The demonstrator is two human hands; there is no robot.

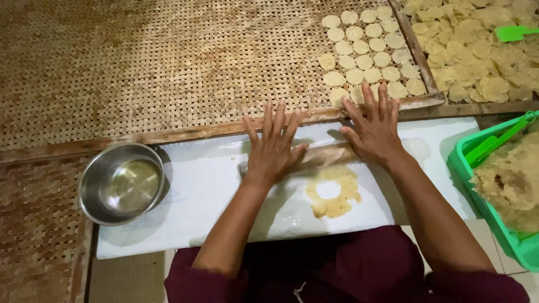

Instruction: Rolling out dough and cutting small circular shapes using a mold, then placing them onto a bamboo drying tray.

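My left hand (273, 147) and my right hand (373, 130) lie flat, fingers spread, on a wooden rolling pin (325, 155) that rests across a white board (196, 191). Just in front of the pin lies a thin yellow sheet of dough (342, 203) with a round hole cut out of its middle. Neither hand grips anything; both palms press on the pin from above. Most of the pin is hidden under my hands.
A steel bowl (121, 183) holding liquid sits at the board's left end. Behind the board lies a woven bamboo tray (168, 62) with several round dough discs (365, 53) at its right. A green basket (469, 168) of dough stands at the right, a second tray of discs (483, 50) beyond.
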